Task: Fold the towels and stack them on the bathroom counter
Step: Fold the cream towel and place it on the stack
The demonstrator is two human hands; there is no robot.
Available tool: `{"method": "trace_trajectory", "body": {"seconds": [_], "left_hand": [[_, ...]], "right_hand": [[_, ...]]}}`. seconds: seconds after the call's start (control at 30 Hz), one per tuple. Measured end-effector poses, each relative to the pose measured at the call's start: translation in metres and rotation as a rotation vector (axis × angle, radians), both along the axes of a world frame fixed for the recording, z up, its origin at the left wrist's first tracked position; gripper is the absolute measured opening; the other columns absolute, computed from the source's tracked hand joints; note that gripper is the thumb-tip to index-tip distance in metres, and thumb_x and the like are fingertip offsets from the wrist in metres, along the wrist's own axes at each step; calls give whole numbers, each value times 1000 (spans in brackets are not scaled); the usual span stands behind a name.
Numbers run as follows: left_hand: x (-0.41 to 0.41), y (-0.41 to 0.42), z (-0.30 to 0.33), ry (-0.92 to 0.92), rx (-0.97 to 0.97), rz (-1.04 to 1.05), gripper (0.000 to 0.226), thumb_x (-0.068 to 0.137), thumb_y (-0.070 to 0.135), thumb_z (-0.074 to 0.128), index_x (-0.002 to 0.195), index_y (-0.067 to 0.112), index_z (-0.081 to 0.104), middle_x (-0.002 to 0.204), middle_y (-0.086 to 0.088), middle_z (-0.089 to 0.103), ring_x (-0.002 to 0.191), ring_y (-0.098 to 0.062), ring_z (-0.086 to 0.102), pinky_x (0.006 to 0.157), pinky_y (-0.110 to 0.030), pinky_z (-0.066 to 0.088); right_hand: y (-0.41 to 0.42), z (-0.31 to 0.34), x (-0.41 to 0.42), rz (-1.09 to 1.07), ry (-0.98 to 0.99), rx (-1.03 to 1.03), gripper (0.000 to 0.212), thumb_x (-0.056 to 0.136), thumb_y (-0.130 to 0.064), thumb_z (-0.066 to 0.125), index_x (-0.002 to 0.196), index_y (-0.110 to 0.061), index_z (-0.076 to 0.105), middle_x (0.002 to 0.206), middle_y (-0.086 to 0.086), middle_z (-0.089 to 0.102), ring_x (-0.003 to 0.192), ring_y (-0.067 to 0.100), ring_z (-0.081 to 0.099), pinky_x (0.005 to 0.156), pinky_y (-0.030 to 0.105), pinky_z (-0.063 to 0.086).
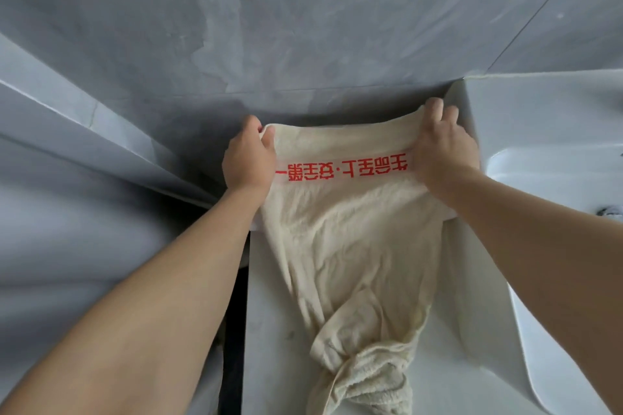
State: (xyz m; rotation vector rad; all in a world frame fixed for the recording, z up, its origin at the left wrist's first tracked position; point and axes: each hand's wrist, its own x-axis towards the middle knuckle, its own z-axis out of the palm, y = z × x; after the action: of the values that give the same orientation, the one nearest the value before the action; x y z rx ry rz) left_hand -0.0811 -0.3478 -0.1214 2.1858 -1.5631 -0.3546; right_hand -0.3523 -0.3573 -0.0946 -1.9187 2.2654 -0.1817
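One cream towel (350, 229) lies on our counter (269, 330). Our left hand (247, 158) and right hand (445, 148) each pinch a far corner.

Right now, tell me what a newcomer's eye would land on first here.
First, the cream towel in the centre, stretched along its far edge between both hands, with a row of red printed characters across it. The left hand and right hand each grip a far corner near the grey wall. The towel's near end lies bunched on the white counter, beside the sink on the right.
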Motion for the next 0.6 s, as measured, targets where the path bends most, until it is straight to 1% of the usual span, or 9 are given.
{"method": "trace_trajectory", "body": {"seconds": [0.07, 0.1, 0.17, 0.23, 0.3, 0.4, 0.47, 0.53, 0.6], "left_hand": [[0, -3, -14, -79, 39, -2, 30, 106, 38, 43, 107, 10, 53, 96, -9, 64, 88, -33, 63, 65, -38, 39], [-1, -3, -21, -114, 46, -8, 31, 106, 38, 43, 109, 9, 53, 99, -10, 65, 89, -34, 64, 65, -37, 37], [-4, -3, -28, -143, 48, -18, 31, 106, 38, 43, 111, 9, 53, 101, -11, 66, 88, -35, 65, 64, -37, 36], [-5, -3, -27, -88, 42, 11, 31, 104, 39, 47, 113, 10, 50, 104, -10, 65, 91, -34, 64, 65, -37, 37], [-3, 4, -21, 12, -6, 77, 38, 100, 41, 55, 122, 10, 49, 117, -11, 61, 104, -32, 60, 73, -36, 40], [5, 41, -16, 183, -119, 248, 49, 96, 34, 58, 135, 8, 45, 130, -13, 50, 119, -29, 49, 93, -33, 39], [7, 85, -22, 458, -117, 439, 39, 97, 23, 54, 132, 9, 47, 121, -7, 50, 114, -27, 52, 94, -32, 41], [1, 130, -32, 727, 23, 635, 25, 95, 13, 45, 117, 4, 52, 104, -9, 56, 106, -38, 58, 88, -41, 47], [-11, 163, -36, 806, 187, 677, 25, 94, 8, 40, 111, 0, 56, 101, -17, 64, 99, -40, 63, 84, -48, 51]], "right_hand": [[-8, -11, -3, 39, 90, 67, 34, 96, -7, 38, 129, -10, 31, 118, 18, 44, 91, 43, 60, 63, 42, 41], [-10, -16, -2, 30, 107, 112, 38, 95, -5, 39, 131, -10, 30, 121, 19, 43, 95, 43, 60, 66, 43, 43], [-13, -28, -1, 4, 89, 188, 45, 93, -6, 39, 136, -9, 26, 129, 21, 41, 108, 43, 54, 84, 47, 45], [-13, -34, 3, -66, -6, 192, 53, 95, -8, 34, 146, -11, 19, 137, 20, 35, 121, 42, 44, 101, 48, 38], [1, -35, 4, -140, -167, 90, 59, 96, -9, 33, 151, -15, 12, 144, 15, 26, 131, 38, 33, 112, 47, 29], [66, -31, 11, -98, -481, -87, 62, 94, -15, 38, 151, -23, 13, 154, 1, 12, 142, 28, 19, 117, 39, 22], [122, -32, 19, -148, -643, -91, 63, 92, -16, 43, 149, -22, 18, 155, -1, 13, 142, 23, 21, 113, 33, 22], [164, -40, 26, -300, -659, -10, 66, 89, -15, 48, 149, -18, 19, 154, 3, 18, 140, 23, 22, 115, 35, 21], [185, -45, 29, -531, -649, 106, 69, 87, -15, 50, 150, -13, 21, 155, 9, 21, 141, 25, 20, 118, 40, 18]]}}
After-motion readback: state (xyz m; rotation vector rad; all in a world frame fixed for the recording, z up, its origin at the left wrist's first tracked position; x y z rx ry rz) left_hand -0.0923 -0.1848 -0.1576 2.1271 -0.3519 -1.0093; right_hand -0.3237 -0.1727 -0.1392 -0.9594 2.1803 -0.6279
